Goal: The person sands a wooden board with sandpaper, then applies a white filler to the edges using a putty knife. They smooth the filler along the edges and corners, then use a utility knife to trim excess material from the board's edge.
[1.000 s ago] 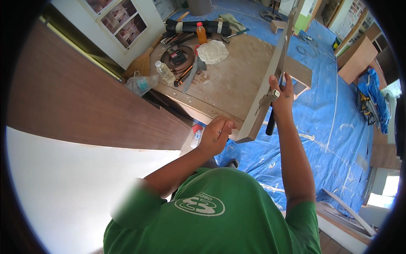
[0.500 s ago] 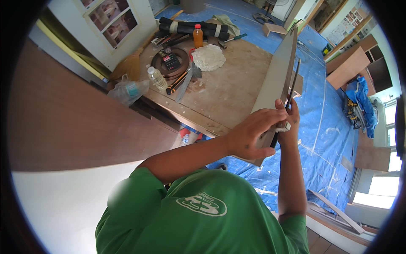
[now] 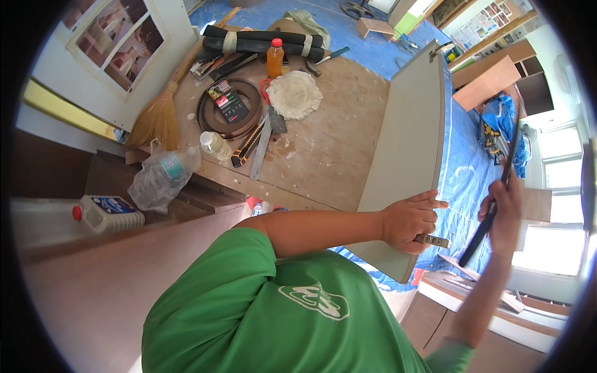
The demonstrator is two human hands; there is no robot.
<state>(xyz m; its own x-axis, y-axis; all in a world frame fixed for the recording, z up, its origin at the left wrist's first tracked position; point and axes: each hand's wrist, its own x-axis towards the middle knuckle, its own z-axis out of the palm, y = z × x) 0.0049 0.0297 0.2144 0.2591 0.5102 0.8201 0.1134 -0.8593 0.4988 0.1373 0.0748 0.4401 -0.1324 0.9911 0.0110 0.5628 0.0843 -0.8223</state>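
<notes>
A pale flat panel (image 3: 404, 130), like a cabinet door, leans up on edge at the table's right side, with a metal hinge (image 3: 433, 55) at its far corner. My left hand (image 3: 407, 222) is against the panel's near edge, some fingers curled and one stretched out. A small metal piece (image 3: 433, 240), possibly another hinge, sticks out from under its fingers; whether it is fixed to the panel cannot be told. My right hand (image 3: 505, 208), raised farther right and slightly blurred, grips a long dark strip (image 3: 477, 242), apart from the panel.
The wooden table (image 3: 336, 137) bears a coiled brown strip (image 3: 205, 115), a utility knife (image 3: 249, 146), a metal ruler (image 3: 261, 152), bottles, a crumpled white cloth (image 3: 295, 94) and a hammer (image 3: 314, 67). A broom (image 3: 158, 118) leans left. Blue sheeting (image 3: 457, 180) covers the floor.
My right hand has moved away from the panel to the right, carrying the dark strip. My left hand has shifted lower along the edge and closed more. The view has turned right.
</notes>
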